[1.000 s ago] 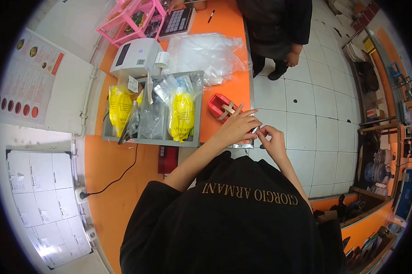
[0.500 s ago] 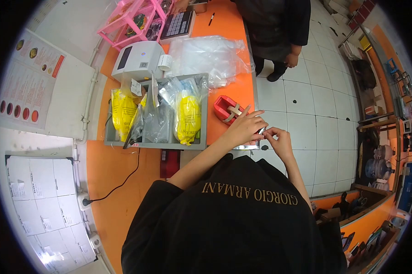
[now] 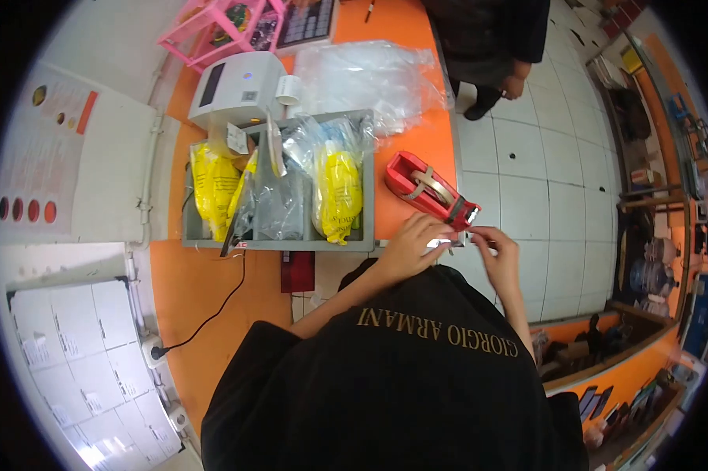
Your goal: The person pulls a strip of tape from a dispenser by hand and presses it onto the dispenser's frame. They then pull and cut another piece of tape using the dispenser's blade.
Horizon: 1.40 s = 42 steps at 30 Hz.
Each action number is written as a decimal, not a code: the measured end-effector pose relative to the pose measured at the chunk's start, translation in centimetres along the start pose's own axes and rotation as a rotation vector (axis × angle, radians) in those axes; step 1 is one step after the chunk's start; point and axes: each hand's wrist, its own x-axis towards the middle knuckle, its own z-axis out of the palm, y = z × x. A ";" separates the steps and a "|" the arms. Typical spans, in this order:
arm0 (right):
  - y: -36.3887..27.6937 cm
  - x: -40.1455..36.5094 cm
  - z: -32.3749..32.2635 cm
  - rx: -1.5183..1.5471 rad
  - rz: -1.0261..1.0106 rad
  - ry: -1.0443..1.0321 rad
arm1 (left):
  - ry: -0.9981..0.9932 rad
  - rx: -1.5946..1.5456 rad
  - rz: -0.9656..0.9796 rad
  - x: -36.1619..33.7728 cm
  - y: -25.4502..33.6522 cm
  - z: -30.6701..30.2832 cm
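Note:
A red tape dispenser (image 3: 401, 174) with a pale roll of tape (image 3: 440, 189) sits at the right edge of the orange table, its cutting end towards me. Just below that end is my left hand (image 3: 411, 250), closed, with a small shiny piece (image 3: 439, 244) at its fingertips that I cannot name. My right hand (image 3: 499, 256) is right beside it, past the table edge. Its thumb and fingers are pinched together close to the dispenser's tip, and whatever they hold is too small to make out.
A grey divided bin (image 3: 279, 245) holds yellow packets (image 3: 340, 196) and clear bags. Behind it are a white label printer (image 3: 240, 85), clear plastic bags (image 3: 362, 78), a keypad (image 3: 307, 22) and a pink rack (image 3: 212, 31). Another person (image 3: 487, 47) stands at the table's right side.
My left hand has come off the tape dispenser towards my body, uncovering its tape roll and cutting end. My right hand stays close by, still pinched. The view has shifted slightly.

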 end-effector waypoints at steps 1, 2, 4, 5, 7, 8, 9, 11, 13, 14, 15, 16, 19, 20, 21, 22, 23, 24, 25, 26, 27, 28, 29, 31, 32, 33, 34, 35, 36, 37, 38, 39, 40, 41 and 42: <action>-0.3 -0.3 1.1 0.004 -0.055 -0.048 | -0.035 -0.036 -0.144 -1.1 -0.1 -0.4; -0.6 -0.4 2.3 -0.003 -0.042 -0.044 | -0.069 -0.066 -0.287 -1.9 -0.4 -0.5; -0.9 -0.5 4.5 -0.010 0.006 -0.116 | -0.082 -0.131 -0.346 -3.2 -1.7 -0.3; -1.2 -0.1 5.4 -0.014 0.008 -0.122 | -0.087 -0.183 -0.404 -3.9 -2.4 -0.2; -1.7 1.0 7.2 -0.130 -0.103 -0.100 | -0.089 -0.309 -0.462 -4.5 -3.1 0.9; -1.9 1.6 8.2 -0.132 -0.108 -0.109 | -0.094 -0.432 -0.512 -4.9 -3.4 1.3; -2.0 2.2 9.1 -0.148 -0.128 -0.061 | -0.081 -0.432 -0.515 -4.9 -3.3 0.9; -1.6 3.4 10.6 -0.248 -0.202 -0.017 | -0.209 -0.264 -0.488 -4.9 -3.1 0.2; -2.0 4.6 11.4 -0.223 -0.242 0.045 | -0.171 -0.084 -0.394 -3.5 -1.4 -3.0; -2.1 5.0 11.7 -0.196 -0.275 0.111 | -0.141 0.095 -0.299 -2.6 -0.2 -4.9; -1.7 5.4 11.8 -0.222 -0.273 0.102 | -0.032 0.137 -0.292 -1.2 0.9 -6.9; -1.8 5.5 12.0 -0.223 -0.275 0.099 | 0.075 0.181 -0.280 0.0 1.3 -8.6; -1.9 5.4 12.4 -0.193 -0.325 0.131 | 0.068 0.344 -0.042 2.5 -1.4 -11.7; -1.8 5.1 12.5 -0.213 -0.329 0.130 | 0.067 0.346 -0.041 2.8 -2.5 -11.9; -1.7 4.9 12.7 -0.231 -0.335 0.131 | -0.025 0.339 -0.031 2.8 -3.9 -11.8; -1.5 4.8 12.8 -0.228 -0.337 0.139 | -0.118 0.332 -0.018 2.9 -4.7 -11.7; -1.2 4.7 12.9 -0.224 -0.354 0.152 | -0.123 0.334 -0.009 2.9 -5.2 -11.5; -1.0 4.6 12.9 -0.223 -0.369 0.167 | -0.142 0.349 0.008 3.1 -5.5 -11.3; -0.9 4.5 12.9 -0.225 -0.361 0.180 | -0.163 0.361 0.025 3.2 -5.7 -11.1; -0.8 4.4 12.9 -0.215 -0.367 0.181 | -0.175 0.355 0.034 3.3 -5.8 -10.8; -0.7 4.3 12.9 -0.204 -0.374 0.181 | -0.179 0.353 0.034 3.4 -5.9 -10.5; -0.5 4.1 13.0 -0.204 -0.366 0.191 | -0.183 0.352 0.034 3.5 -6.0 -10.4; -0.3 4.1 13.1 -0.186 -0.361 0.191 | -0.191 0.352 0.041 3.5 -6.2 -10.1; -0.4 4.1 13.3 -0.165 -0.355 0.203 | -0.197 0.393 0.109 3.6 -6.6 -9.6; -0.6 4.0 13.3 -0.139 -0.311 0.191 | -0.203 0.395 0.120 3.6 -6.7 -9.4; -0.7 4.0 13.2 -0.114 -0.269 0.182 | -0.195 0.431 0.121 3.6 -6.6 -9.2; -0.6 4.0 13.2 -0.113 -0.274 0.201 | -0.186 0.469 0.127 3.8 -6.7 -9.0; -0.3 3.8 13.3 -0.126 -0.196 0.186 | -0.194 0.472 0.145 3.8 -6.9 -8.9; -0.3 3.6 13.3 -0.138 -0.114 0.170 | -0.175 0.494 0.150 3.8 -7.0 -8.8; -0.6 3.4 13.1 -0.111 -0.064 0.168 | -0.157 0.513 0.151 3.7 -7.1 -8.6; -0.5 3.3 13.1 -0.109 -0.055 0.184 | -0.169 0.508 0.164 3.5 -7.3 -8.6; -0.2 3.3 13.2 -0.142 -0.074 0.191 | -0.162 0.501 0.182 3.5 -7.3 -8.6; 0.0 3.2 13.2 -0.175 -0.091 0.196 | -0.155 0.493 0.197 3.5 -7.4 -8.4; 0.4 3.2 13.4 -0.174 -0.084 0.205 | -0.163 0.489 0.205 3.5 -7.6 -8.2; 0.8 3.3 13.7 -0.249 -0.102 0.219 | -0.153 0.539 0.226 3.4 -7.8 -8.0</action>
